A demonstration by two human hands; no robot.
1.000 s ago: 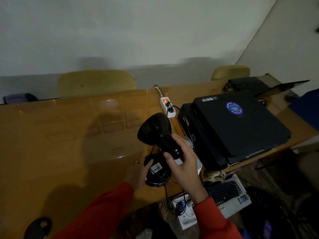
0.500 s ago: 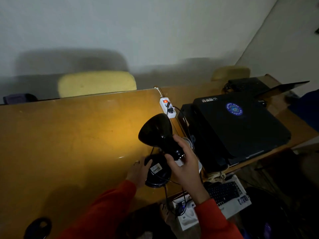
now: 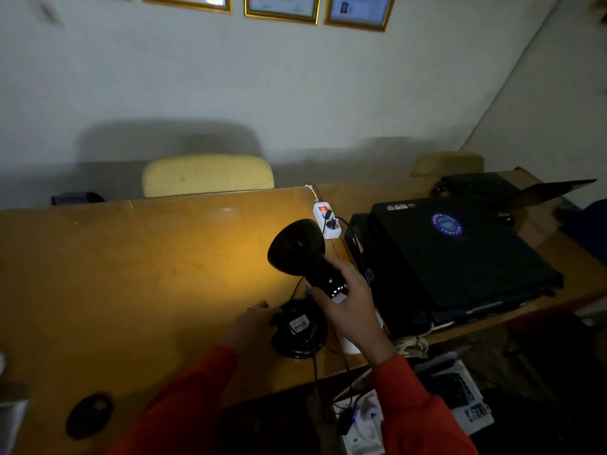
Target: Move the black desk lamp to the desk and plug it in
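The black desk lamp (image 3: 297, 249) stands on the wooden desk (image 3: 131, 274), lit, casting a yellow patch to its left. My right hand (image 3: 348, 302) grips the back of the lamp's head. My left hand (image 3: 251, 323) rests against the left side of the lamp's round base (image 3: 300, 328), which bears a white label. A black cord runs from the base over the desk's front edge. A white power strip (image 3: 326, 220) with a red glowing switch lies behind the lamp, with a black plug in it.
Black laptops (image 3: 460, 254) are stacked on the desk right of the lamp. Two yellow chairs (image 3: 208, 175) stand behind the desk. A dark round object (image 3: 89, 415) lies at the near left. A keyboard (image 3: 456, 395) and cables sit below the desk edge.
The lamp came on, lighting the desk to its left. The view has tilted up, showing framed pictures on the wall. Both hands stay on the lamp.
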